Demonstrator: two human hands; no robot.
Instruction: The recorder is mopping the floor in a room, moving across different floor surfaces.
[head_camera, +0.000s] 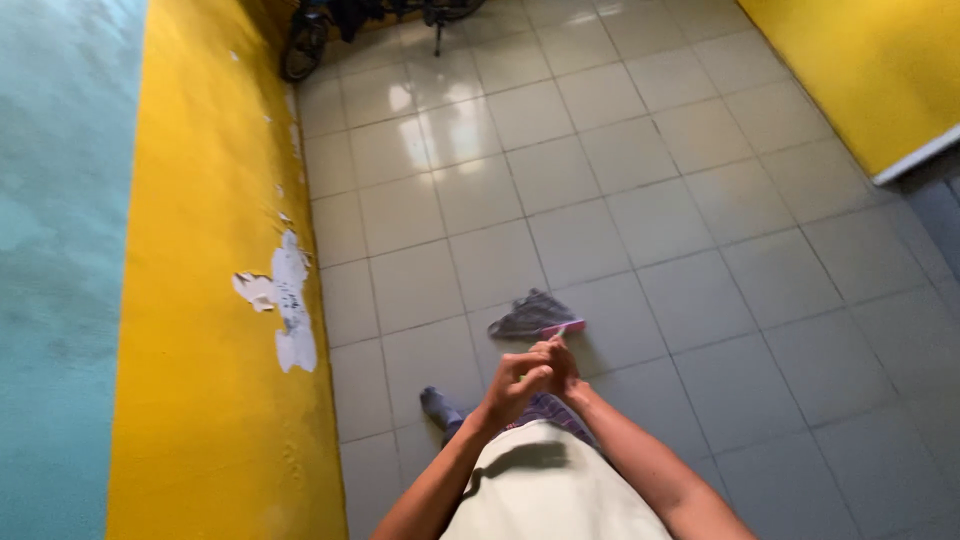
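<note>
Below the head camera, both hands meet in front of the body: left hand and right hand are pressed together, fingers curled; can't tell if they hold anything. Grey shoe with pink sole lies on its side on the tiled floor, just past the fingertips, untouched. Socked foot stands near the yellow wall. Bicycle is parked far back.

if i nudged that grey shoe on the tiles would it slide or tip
The grey shoe lies flat on its sole, so it would probably slide rather than tip. The tiled floor looks glossy, which likely helps sliding. Its soft-looking upper would probably flex if pinched.
</note>
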